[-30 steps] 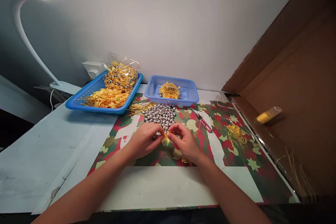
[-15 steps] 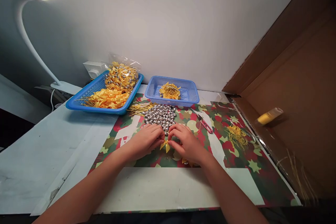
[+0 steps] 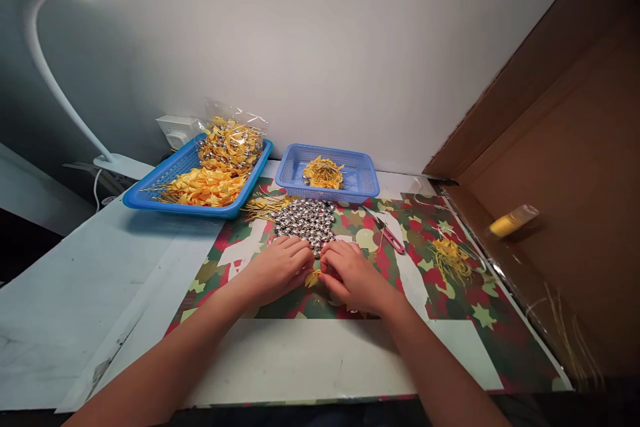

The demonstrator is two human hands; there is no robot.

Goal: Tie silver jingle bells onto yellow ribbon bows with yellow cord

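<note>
My left hand [image 3: 285, 267] and my right hand [image 3: 354, 273] meet over the patterned mat, both closed with fingertips pinched. Between them is a small yellow ribbon bow [image 3: 313, 277], gripped from either side; its lower tails hang toward me. Just beyond the fingers lies a heap of shiny silver bells [image 3: 305, 220]. Part of another yellow piece shows under my right hand, mostly hidden. To the right of the bells rest pink-handled thread snips [image 3: 393, 237]. Yellow ribbons with gold cords [image 3: 267, 207] lie left of the heap.
A blue basket [image 3: 180, 210] at back left holds yellow bows and a clear bag of them. A smaller blue basket [image 3: 367, 180] stands behind the bells. Yellow cord scraps [image 3: 453, 257] lie at right, near a cardboard wall [image 3: 565, 147]. A lamp [image 3: 43, 67] arches at left.
My fingers have shifted slightly around the yellow bow, and its tails look shorter and turned compared with before. Both hands stay in nearly the same place.
</note>
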